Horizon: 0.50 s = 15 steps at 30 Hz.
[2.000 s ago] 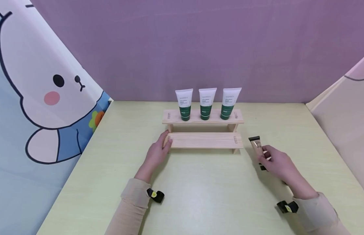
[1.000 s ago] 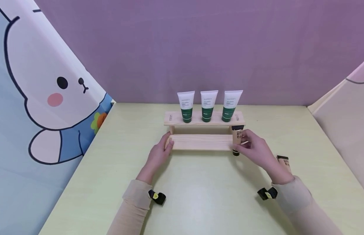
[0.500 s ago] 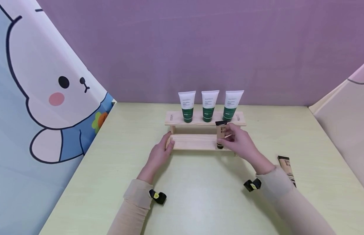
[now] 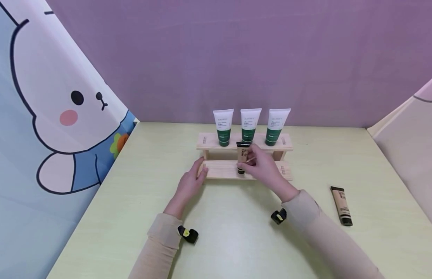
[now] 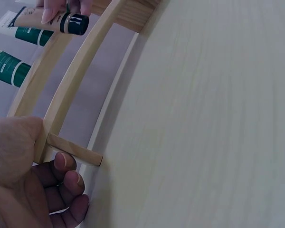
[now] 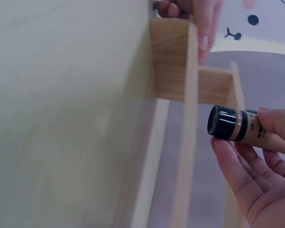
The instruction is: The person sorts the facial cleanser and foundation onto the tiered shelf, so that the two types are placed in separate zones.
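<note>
While upright, tube in right hand

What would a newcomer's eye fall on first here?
Probably the white cartoon animal at the head view's left. Then the three white-and-green tubes standing on the upper shelf of the pale wooden rack, and the black-capped beige tube the right hand pinches above the lower shelf.

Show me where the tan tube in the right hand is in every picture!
Head: tan tube, just below and right of the middle, in the right hand.
Left wrist: tan tube, top left corner.
Right wrist: tan tube, right edge, about halfway down.
All three share the wooden stand.
</note>
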{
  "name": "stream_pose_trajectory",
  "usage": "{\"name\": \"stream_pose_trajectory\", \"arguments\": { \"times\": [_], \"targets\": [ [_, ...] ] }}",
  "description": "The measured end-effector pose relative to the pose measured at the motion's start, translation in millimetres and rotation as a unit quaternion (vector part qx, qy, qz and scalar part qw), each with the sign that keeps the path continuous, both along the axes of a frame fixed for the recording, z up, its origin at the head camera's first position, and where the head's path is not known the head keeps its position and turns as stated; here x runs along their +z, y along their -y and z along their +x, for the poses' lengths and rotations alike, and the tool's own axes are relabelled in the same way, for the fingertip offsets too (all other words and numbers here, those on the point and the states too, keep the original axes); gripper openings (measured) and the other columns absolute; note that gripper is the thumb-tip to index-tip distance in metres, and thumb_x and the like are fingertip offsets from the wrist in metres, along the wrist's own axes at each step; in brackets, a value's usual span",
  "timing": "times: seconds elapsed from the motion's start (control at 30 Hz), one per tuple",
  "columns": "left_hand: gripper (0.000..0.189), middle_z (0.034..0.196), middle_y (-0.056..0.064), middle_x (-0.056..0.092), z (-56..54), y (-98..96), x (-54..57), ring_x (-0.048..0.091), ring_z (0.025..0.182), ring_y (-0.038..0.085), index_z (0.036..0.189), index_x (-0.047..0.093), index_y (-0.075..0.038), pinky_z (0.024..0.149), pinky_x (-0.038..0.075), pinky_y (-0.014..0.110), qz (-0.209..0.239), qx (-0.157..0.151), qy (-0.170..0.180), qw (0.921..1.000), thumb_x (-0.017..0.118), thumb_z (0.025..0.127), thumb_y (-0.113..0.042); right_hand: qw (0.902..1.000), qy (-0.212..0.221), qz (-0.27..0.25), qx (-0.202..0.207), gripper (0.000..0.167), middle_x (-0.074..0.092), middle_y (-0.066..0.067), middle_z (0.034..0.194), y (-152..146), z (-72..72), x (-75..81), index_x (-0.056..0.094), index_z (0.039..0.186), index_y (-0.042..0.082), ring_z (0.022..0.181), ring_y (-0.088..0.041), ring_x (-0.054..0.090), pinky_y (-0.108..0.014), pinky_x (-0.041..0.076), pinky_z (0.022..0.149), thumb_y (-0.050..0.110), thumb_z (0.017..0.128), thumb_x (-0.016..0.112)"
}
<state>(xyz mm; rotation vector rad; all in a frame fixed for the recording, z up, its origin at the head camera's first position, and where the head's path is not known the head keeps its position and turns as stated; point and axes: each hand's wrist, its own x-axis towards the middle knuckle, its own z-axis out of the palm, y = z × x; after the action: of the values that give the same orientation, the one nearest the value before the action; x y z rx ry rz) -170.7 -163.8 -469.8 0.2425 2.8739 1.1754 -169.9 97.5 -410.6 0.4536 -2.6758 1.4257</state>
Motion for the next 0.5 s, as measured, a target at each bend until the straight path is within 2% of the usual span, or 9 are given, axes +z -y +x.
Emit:
{"name": "stream_pose_trajectory", "arguments": {
  "times": [0.2, 0.33, 0.5],
  "targets": [
    [0.053, 0.131, 0.027, 0.056, 0.0, -0.4, -0.7, 0.055, 0.117, 0.046, 0.152, 0.033, -0.022, 0.096, 0.043, 0.058, 0.004, 0.0, 0.003, 1.0, 0.043, 0.104, -0.042, 0.9998, -0.02, 0.008, 0.003, 0.027, 0.068, -0.009, 0.093, 13, -4.3, -11.2, 0.055, 0.1, 0.007, 0.083, -0.022, 0.067, -0.032, 0.056, 0.07, 0.019, 0.087, 0.076],
    [0.053, 0.13, 0.027, 0.057, 0.1, -0.7, -0.6, 0.055, 0.117, 0.046, 0.152, 0.033, -0.021, 0.095, 0.043, 0.058, 0.005, 0.0, 0.002, 1.0, 0.044, 0.104, -0.041, 0.9995, -0.031, 0.005, 0.004, 0.027, 0.068, -0.01, 0.094, 19, -5.2, -15.4, 0.057, 0.103, 0.006, 0.084, -0.022, 0.067, -0.033, 0.056, 0.071, 0.017, 0.087, 0.075],
    [0.053, 0.128, 0.028, 0.058, -0.2, 0.0, -0.9, 0.056, 0.115, 0.046, 0.152, 0.034, -0.022, 0.095, 0.044, 0.058, 0.006, 0.0, 0.001, 1.0, 0.043, 0.104, -0.042, 0.9982, -0.049, 0.034, 0.011, 0.027, 0.067, -0.01, 0.092, 24, -5.6, -18.4, 0.056, 0.101, 0.005, 0.081, -0.022, 0.065, -0.032, 0.055, 0.069, 0.016, 0.086, 0.076]
  ]
}}
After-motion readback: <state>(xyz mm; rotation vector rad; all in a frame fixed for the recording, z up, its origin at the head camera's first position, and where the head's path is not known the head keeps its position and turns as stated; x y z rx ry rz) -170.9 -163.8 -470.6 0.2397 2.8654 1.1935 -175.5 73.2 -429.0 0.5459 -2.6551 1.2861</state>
